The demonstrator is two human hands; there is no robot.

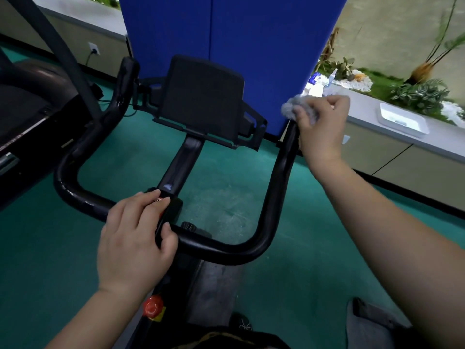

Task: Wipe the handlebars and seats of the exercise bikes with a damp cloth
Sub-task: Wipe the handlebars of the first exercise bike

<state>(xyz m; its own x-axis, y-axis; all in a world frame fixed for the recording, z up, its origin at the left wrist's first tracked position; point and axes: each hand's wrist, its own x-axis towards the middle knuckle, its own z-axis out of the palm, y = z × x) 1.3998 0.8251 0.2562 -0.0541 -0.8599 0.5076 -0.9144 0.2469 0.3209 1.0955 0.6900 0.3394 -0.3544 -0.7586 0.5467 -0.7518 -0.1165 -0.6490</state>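
From the head view, the right hand (320, 122) clutches a grey cloth (294, 108) around the top of the handlebar (281, 170)'s right arm. The left hand (133, 238) grips the crossbar, thumb curled over it.

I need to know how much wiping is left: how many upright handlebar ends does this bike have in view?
2: the left end stands bare, far from the left hand; the right end is capped by the cloth in the right hand.
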